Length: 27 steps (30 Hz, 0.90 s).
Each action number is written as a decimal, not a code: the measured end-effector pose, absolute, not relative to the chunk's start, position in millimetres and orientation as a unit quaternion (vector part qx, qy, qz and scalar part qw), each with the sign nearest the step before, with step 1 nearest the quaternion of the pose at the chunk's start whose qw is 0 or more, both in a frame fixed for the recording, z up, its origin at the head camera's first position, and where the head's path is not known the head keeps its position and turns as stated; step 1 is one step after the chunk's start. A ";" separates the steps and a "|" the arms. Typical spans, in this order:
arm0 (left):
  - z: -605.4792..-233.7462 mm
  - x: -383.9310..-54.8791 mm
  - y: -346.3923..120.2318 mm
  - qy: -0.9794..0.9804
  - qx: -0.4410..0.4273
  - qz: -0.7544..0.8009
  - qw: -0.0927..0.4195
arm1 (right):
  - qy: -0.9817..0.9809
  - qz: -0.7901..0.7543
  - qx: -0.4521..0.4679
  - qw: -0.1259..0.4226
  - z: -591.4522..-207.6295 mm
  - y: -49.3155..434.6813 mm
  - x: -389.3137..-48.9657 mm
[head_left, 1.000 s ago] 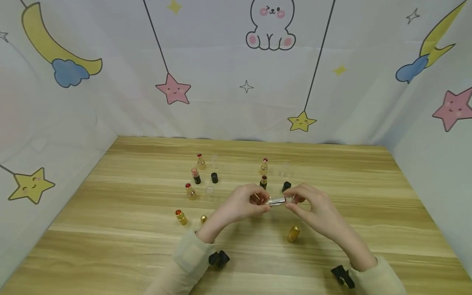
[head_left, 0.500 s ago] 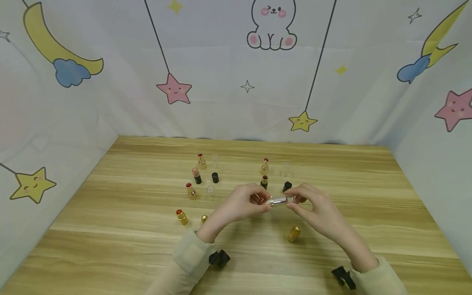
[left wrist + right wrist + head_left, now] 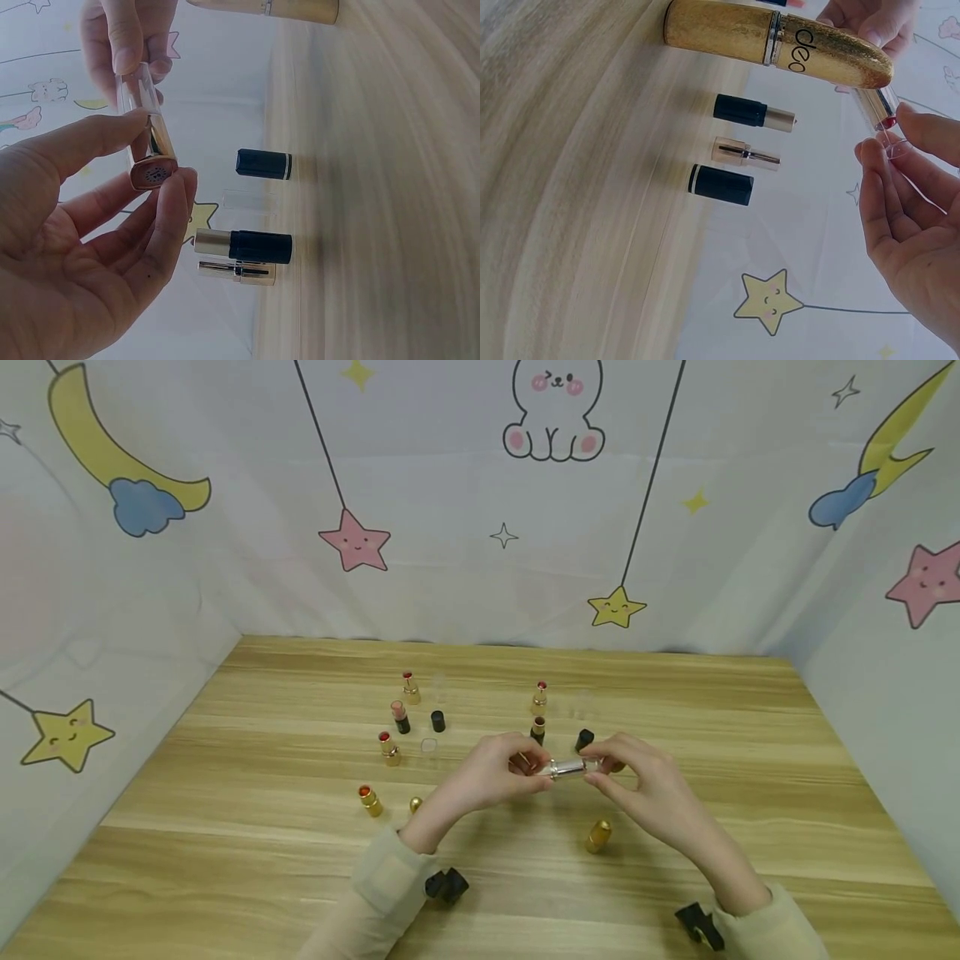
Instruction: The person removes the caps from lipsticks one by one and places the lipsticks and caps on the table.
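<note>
Above the table, my left hand (image 3: 495,777) grips the base of a lipstick (image 3: 567,768) with a shiny silver-gold tube, between thumb and fingers. My right hand (image 3: 647,785) pinches a clear cap (image 3: 897,148) at the tube's other end. In the right wrist view, the lipstick's red tip (image 3: 888,122) shows at the cap. The left wrist view shows the squarish underside of the base (image 3: 154,174), which carries a round label. Below the hands, a closed gold lipstick (image 3: 598,837) stands upright, the nearest object to my right hand's underside.
Behind the hands stand an uncapped black lipstick (image 3: 537,732), a black cap (image 3: 584,741), a clear-and-gold lipstick (image 3: 539,699) and a faint clear cap (image 3: 583,702). Several uncapped lipsticks, including an orange-red one (image 3: 370,801), stand left with their caps. White printed curtains (image 3: 450,593) enclose the wooden table (image 3: 225,860).
Both hands stay almost in place with the lipstick between them. The red tip that showed beside the right fingertips a second ago is barely visible in the head view now.
</note>
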<state>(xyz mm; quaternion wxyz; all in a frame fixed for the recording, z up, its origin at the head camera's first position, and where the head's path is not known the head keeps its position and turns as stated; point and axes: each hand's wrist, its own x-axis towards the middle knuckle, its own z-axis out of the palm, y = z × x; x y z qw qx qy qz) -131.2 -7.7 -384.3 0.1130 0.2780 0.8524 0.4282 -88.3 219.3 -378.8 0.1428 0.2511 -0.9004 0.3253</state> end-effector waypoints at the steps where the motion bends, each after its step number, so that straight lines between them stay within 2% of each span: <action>1: -384.6 -131.4 -7.7 0.852 0.279 0.429 0.113 | -0.900 0.325 0.251 0.143 -378.9 219.3 -88.3; 17: -386.9 -133.2 -13.2 0.847 0.293 0.431 0.108 | -0.910 0.313 0.238 0.135 -377.4 221.9 -88.6; 27: -387.5 -134.6 -15.0 0.849 0.290 0.429 0.107 | -0.901 0.316 0.251 0.163 -378.3 226.1 -87.3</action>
